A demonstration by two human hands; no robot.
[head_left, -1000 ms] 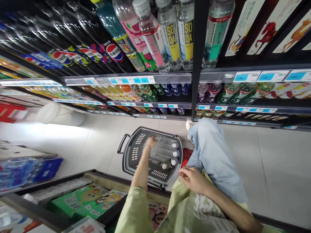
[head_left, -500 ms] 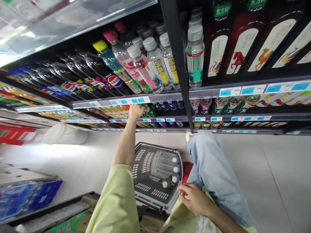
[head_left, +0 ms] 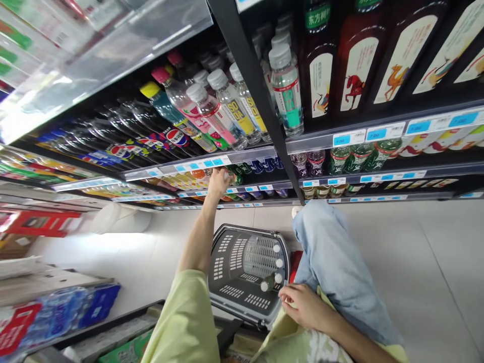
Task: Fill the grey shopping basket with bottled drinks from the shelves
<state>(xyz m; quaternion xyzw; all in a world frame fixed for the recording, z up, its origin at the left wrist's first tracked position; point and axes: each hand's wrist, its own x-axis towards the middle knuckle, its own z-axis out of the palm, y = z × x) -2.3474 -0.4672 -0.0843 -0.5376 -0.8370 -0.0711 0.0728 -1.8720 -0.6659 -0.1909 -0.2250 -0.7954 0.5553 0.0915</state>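
At the far left of your view, a white bucket (head_left: 123, 219) is on the floor. Dark cola bottles (head_left: 151, 128) lean on the upper shelf, above yellow drink bottles (head_left: 183, 180). Your left hand (head_left: 218, 182) reaches into the lower shelf, just beside the green bottles (head_left: 237, 174); its fingers are bent, but you cannot tell whether that grip has closed on a bottle. Below, the grey basket (head_left: 227, 273) on the floor holds clear bottles (head_left: 259, 256) with white caps and a small green bottle (head_left: 268, 283). Your right hand (head_left: 302, 304) rests near your jeans (head_left: 336, 257), fingers loosely curled, its grip released.
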